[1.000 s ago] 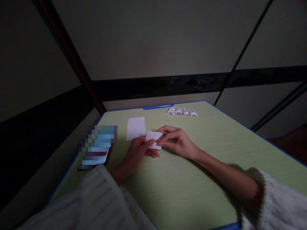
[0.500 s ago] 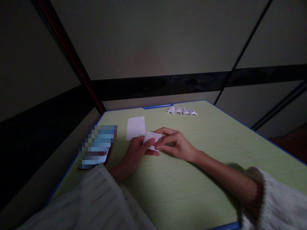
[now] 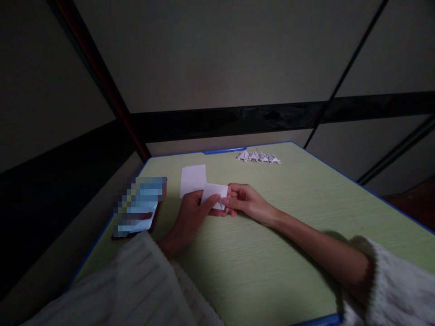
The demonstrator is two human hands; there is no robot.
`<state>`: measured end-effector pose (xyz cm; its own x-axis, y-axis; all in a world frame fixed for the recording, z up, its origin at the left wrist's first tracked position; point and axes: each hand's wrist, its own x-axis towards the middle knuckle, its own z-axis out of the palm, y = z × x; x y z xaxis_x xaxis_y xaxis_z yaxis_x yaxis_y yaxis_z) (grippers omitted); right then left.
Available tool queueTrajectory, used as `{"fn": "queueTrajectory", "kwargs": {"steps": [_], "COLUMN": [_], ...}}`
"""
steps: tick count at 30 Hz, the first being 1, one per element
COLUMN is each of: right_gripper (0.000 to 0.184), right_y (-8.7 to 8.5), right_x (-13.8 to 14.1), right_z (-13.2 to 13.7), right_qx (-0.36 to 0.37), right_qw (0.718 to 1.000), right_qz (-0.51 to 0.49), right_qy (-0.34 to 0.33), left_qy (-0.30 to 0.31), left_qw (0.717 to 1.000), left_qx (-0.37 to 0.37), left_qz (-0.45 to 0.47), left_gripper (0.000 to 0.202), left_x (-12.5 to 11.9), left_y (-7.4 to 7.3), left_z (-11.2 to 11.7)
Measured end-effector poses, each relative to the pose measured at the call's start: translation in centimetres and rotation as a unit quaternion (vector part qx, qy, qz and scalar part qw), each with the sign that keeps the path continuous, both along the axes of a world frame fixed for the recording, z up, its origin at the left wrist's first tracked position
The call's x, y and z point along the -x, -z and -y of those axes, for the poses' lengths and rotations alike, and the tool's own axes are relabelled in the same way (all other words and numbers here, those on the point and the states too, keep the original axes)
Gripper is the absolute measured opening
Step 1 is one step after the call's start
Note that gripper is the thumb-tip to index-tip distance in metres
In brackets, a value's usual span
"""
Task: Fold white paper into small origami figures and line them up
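Note:
A small white piece of paper (image 3: 215, 194) is held just above the green table (image 3: 272, 253) between both hands. My left hand (image 3: 192, 215) pinches its left side with thumb on top. My right hand (image 3: 246, 201) pinches its right edge with curled fingers. Behind the held paper, a flat stack of white paper squares (image 3: 193, 179) lies on the table, touching nothing else. Both arms wear white knitted sleeves.
A row of several small folded white paper figures (image 3: 258, 157) sits at the table's far edge. A blurred-out flat object (image 3: 137, 206) lies at the left edge. The table has a blue rim, and dark walls close in behind it.
The held paper has turned and lifted slightly toward the left. My right hand's fingers have curled in tighter on its right edge. The stack and folded figures have not moved.

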<state>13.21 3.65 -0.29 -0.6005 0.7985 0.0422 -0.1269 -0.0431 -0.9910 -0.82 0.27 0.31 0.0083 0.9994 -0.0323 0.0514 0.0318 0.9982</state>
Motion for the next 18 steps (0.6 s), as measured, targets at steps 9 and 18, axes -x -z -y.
{"fn": "queueTrajectory", "kwargs": {"steps": [9, 18], "right_gripper": [0.03, 0.029], "right_y": [0.66, 0.53], "right_x": [-0.15, -0.11], "right_z": [-0.28, -0.2], "right_qx": [-0.018, -0.014], "right_qw": [0.999, 0.999], "right_qz": [0.032, 0.04], "right_qy": [-0.017, -0.025], "left_qy": [0.013, 0.032], "left_qw": [0.999, 0.998], "left_qx": [0.033, 0.045], "left_qz": [-0.013, 0.013], "left_gripper": [0.01, 0.011], "left_x": [-0.31, -0.1], "left_y": [-0.41, 0.18], "left_z": [0.11, -0.11]}}
